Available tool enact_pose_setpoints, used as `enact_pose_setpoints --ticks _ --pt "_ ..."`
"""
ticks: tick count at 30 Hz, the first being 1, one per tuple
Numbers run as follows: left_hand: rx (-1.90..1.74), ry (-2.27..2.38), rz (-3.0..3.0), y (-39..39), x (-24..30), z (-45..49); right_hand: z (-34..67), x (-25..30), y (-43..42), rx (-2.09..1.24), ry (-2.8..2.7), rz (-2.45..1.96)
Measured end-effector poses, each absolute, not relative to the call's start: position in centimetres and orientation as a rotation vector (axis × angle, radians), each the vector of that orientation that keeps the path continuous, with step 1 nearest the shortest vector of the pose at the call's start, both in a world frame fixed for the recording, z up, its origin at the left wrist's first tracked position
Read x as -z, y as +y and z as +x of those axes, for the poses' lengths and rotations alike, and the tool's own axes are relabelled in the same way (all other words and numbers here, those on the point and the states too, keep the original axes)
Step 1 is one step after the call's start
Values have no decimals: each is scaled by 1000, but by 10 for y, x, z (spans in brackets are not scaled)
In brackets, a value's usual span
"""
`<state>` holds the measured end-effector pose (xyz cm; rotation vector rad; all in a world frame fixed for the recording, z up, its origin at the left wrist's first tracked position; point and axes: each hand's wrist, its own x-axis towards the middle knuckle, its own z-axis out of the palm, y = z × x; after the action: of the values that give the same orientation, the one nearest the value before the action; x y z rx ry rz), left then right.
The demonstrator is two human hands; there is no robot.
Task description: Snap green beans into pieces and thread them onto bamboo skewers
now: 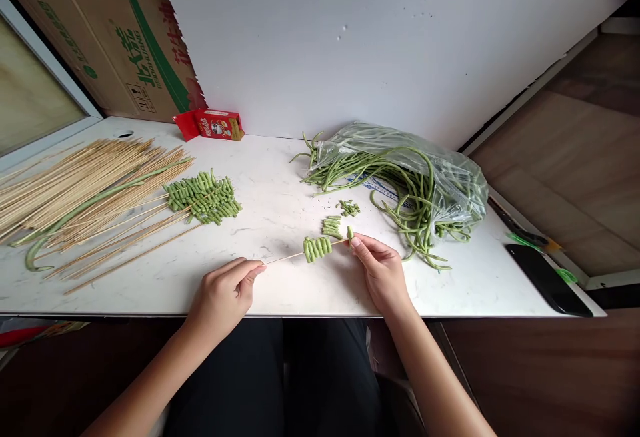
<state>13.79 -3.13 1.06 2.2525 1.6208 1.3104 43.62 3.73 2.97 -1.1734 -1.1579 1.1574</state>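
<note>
My left hand (223,293) pinches a thin wooden skewer (283,258) near its left end. Several short green bean pieces (317,249) are threaded side by side on it. At the skewer's right end, my right hand (383,270) holds one more bean piece (350,231) between thumb and fingers; whether the tip has gone through it I cannot tell. Just behind lie a row of cut bean pieces (331,226) and a small heap of bean ends (349,208). Left of them, filled bean skewers (204,197) rest in a pile.
Bare skewers (75,183) cover the table's left side, with long beans (100,197) across them. A red box (220,125) stands at the back. Long beans (420,183) spill from a clear plastic bag (460,183) at right. A black phone (547,280) lies near scissors (517,223).
</note>
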Motion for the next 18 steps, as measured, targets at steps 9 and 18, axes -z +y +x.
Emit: enact_pose_setpoints --ticks 9,18 --pt "-1296 1635 2236 -32 -12 138 434 -32 35 -1124 -1174 -1170" --pt "-1297 1634 2226 -31 -11 137 433 -32 33 -1090 -1213 -1157"
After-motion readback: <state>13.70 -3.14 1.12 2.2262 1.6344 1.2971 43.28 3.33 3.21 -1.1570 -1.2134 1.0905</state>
